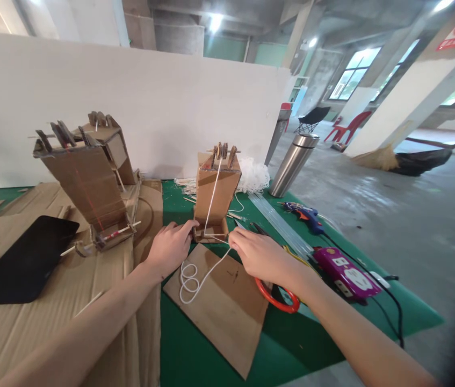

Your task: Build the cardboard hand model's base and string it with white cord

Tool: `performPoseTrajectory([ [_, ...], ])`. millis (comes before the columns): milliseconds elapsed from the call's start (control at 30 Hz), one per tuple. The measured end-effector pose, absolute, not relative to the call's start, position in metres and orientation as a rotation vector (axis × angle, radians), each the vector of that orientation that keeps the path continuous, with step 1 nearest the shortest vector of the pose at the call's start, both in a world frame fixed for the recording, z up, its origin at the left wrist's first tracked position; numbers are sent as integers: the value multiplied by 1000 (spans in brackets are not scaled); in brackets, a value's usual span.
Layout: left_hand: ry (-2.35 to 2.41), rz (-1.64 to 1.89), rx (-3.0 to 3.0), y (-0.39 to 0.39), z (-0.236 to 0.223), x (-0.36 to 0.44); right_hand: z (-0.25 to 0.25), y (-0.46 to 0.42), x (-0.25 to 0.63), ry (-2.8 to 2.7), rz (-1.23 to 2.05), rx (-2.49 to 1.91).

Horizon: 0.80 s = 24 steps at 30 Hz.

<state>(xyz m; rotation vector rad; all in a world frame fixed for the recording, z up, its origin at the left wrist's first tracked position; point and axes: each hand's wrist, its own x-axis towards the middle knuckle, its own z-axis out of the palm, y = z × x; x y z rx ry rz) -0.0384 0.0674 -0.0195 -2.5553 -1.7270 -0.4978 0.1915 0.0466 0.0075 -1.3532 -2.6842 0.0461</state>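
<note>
A small cardboard tower (207, 188) with discs on a stick at its top stands in front of me. White string (216, 196) runs from the discs down its face to a thin stick (215, 235) across the base. My left hand (173, 243) holds the left side of the base, its fingers closed at the corner. Right of the base, my right hand (254, 248) pinches the string. The loose end lies in loops over a flat cardboard piece (231, 317) on the green table.
Two taller cardboard models (86, 183) stand at left on cardboard sheets, near a black flat object (26, 263). Orange-handled scissors (277, 303), a purple box (344, 273), a glue gun (305, 216), clear glue sticks (279, 223) and a steel flask (295, 165) are at right.
</note>
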Motion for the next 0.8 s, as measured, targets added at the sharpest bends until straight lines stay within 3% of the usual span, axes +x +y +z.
performPoseTrajectory([
  [367,-1701,-489,-2556,68,-20,-39,10,18,221,-2749,133,-1387],
  [800,-1666,-386,-2505,69,-22,-38,16,10,168,-2862,261,-1063],
])
